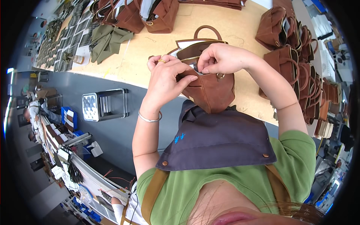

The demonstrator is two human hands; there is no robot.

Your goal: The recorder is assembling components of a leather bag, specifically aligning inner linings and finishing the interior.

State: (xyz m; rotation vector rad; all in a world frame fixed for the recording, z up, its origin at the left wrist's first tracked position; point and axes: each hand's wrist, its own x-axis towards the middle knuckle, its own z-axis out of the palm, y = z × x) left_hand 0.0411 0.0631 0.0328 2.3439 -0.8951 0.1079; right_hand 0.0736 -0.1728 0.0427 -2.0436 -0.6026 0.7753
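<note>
The desk (148,47) bore, at its near edge, the brown bag (217,93), seemingly largely assembled but not yet closed. The left hand (168,77) bent over its rim, grip unclear; the right hand (225,58) had its fingers (205,69) pressed together at the opening, anything pinched hidden. Handle (208,27) and brass zip (190,59) already looked attached.

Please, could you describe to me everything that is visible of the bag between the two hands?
The bag is brown and looks like leather, with visible seams and a pale lining. Its mouth is open, showing a zipper with gold-coloured teeth. One curved handle stands up at the far side; a gold-coloured fitting sits near the right end. It is at the table's near edge. The left hand holds its rim; the right hand's fingers are at the opening.
</note>
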